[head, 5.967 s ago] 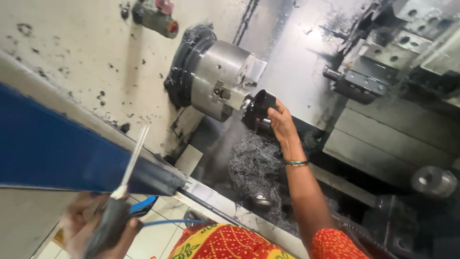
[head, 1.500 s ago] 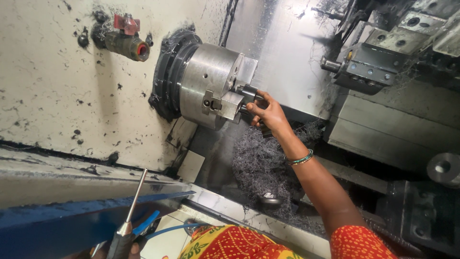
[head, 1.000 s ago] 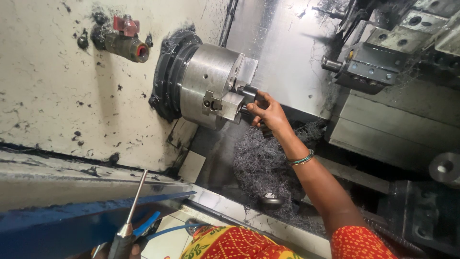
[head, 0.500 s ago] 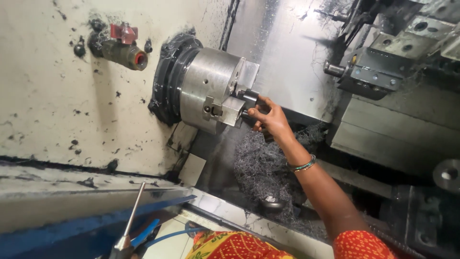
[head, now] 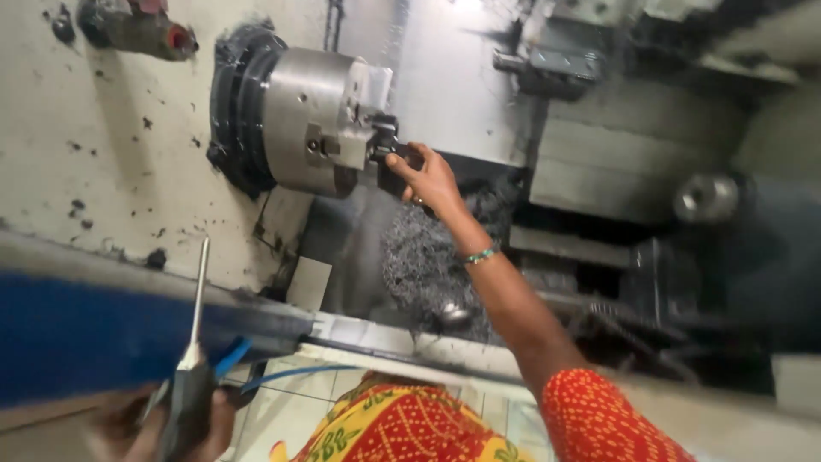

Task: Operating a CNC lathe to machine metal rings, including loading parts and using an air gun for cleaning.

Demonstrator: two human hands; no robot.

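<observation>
While your view has swung closer and a little to the right since half a second ago, the lathe chuck now sits larger at far left, its steel body ringed by a black collar against the speckled cream wall. Right of it rises the grey tool turret with its stepped housing below, well apart from the chuck. Between them, lower down, lies a heap of metal swarf in the machine bed.

Along the near left runs the blue door edge, which hides part of the bed from you.

Your right hand stays at the chuck's face as before, fingers curled round the dark workpiece that sits in the chuck's gripping blocks; your arm crosses over the swarf, a green bangle on the wrist.

Your left hand is low at the near left, closed round the grip of an air gun, whose thin metal nozzle points up across the blue edge. It shows more fully now than before. A blue hose trails right from it.
</observation>
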